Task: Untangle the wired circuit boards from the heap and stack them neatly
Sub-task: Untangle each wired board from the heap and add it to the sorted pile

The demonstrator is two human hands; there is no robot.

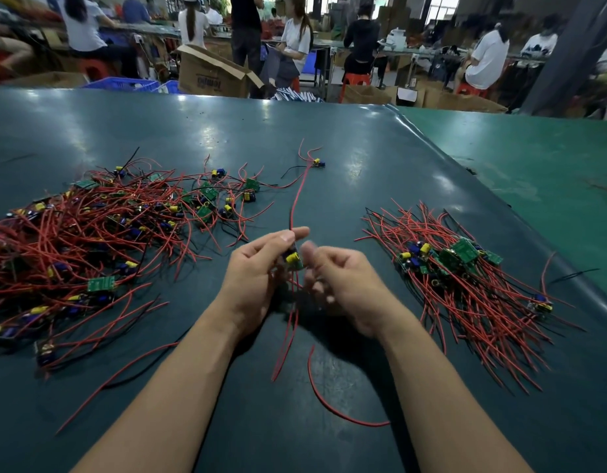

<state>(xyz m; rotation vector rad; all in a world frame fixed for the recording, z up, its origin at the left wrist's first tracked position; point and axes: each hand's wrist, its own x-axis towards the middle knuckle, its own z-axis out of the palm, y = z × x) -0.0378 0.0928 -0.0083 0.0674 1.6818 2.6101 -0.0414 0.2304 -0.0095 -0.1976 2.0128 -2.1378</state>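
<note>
A tangled heap [90, 233] of small green circuit boards with red and black wires covers the left of the dark green table. On the right lies an ordered stack [462, 271] of boards, their wires fanned out. Between them my left hand [254, 274] pinches one small board [293, 259] with a yellow part; its red wires hang below and one runs up past my fingers. My right hand [343, 285] is just right of the board, fingers curled and blurred; whether it grips a wire cannot be told.
A single wired board [317, 162] lies alone farther back on the table [329, 131]. A loose red wire [333, 404] curves near my right forearm. A lighter green mat [534, 158] lies to the right. People and cardboard boxes fill the background.
</note>
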